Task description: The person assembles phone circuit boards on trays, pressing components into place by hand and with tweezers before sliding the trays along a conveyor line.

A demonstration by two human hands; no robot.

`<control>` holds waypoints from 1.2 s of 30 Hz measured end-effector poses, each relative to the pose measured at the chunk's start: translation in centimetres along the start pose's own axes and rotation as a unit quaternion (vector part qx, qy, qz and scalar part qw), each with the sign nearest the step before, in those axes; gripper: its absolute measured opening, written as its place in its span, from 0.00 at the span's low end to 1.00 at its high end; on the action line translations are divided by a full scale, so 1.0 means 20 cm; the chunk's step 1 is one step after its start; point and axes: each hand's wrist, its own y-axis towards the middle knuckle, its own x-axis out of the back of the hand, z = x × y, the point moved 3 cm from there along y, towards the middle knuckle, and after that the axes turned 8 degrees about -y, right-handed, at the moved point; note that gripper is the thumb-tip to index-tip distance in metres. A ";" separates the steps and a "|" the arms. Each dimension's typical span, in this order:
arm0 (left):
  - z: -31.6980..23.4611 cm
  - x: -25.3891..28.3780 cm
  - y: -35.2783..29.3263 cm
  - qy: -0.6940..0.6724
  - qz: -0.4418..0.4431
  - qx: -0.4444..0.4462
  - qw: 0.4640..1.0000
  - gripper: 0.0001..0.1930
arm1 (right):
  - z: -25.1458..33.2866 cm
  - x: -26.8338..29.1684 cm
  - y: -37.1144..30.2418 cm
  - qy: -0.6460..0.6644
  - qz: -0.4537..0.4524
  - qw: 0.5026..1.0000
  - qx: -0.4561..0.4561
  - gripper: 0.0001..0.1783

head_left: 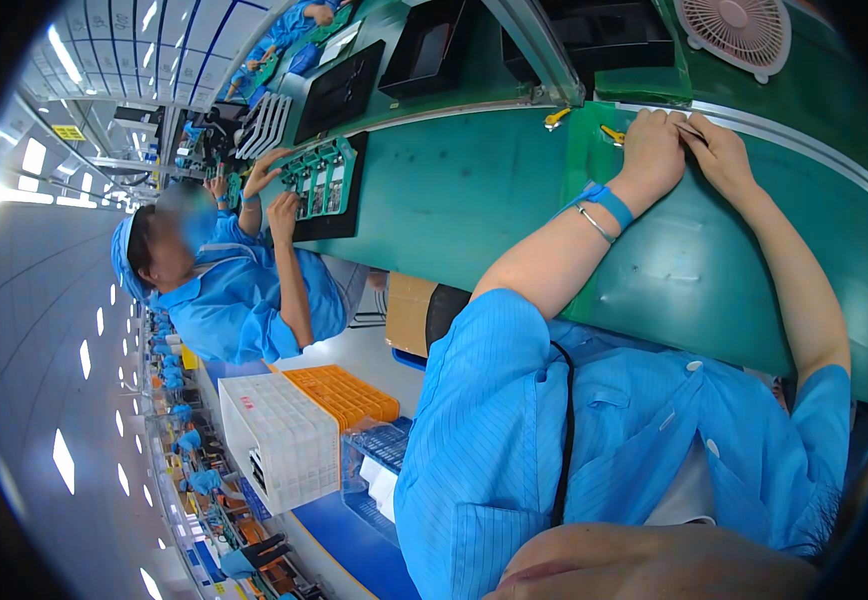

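Note:
My left hand point(653, 150), with a blue wrist strap point(609, 207) and a metal bangle, is closed over the far edge of the green table mat point(684, 270). Touching it from the right, my right hand point(714, 152) has its fingers pinched together. Between the fingertips a small thin thing may show, too small to name. Both hands rest close to the metal rail point(784, 135). A yellow clip-like piece point(612, 134) lies just left of my left hand, and a second yellow piece point(556, 118) sits farther left along the rail.
At the left a co-worker point(244, 280) in blue handles a green tray of parts point(326, 182) on a black board. Beyond the rail are black trays point(427, 45) and a pink fan point(736, 28). Behind stand a white crate point(279, 440), an orange crate point(342, 395) and a cardboard box point(410, 312).

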 end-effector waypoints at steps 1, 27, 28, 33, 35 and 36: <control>-0.01 0.00 0.01 -0.003 0.004 -0.004 1.000 0.07 | -0.01 0.01 -0.01 -0.023 0.002 1.000 -0.007 0.16; -0.03 0.04 -0.05 -0.150 -0.001 -0.031 0.988 0.07 | -0.10 0.04 -0.01 0.124 -0.043 0.989 -0.068 0.18; -0.04 0.03 -0.05 -0.143 0.008 -0.027 0.989 0.07 | -0.10 0.03 -0.01 0.139 -0.041 0.987 -0.071 0.18; -0.03 0.04 -0.05 -0.108 0.003 -0.047 0.993 0.08 | -0.05 0.04 -0.01 0.132 -0.027 0.989 -0.061 0.17; -0.03 0.04 -0.07 -0.121 0.011 -0.030 0.992 0.09 | -0.07 0.02 -0.02 0.145 -0.019 0.988 -0.058 0.17; -0.04 0.04 -0.07 -0.119 0.017 -0.026 0.992 0.09 | -0.08 0.02 -0.03 0.131 -0.023 0.990 -0.050 0.17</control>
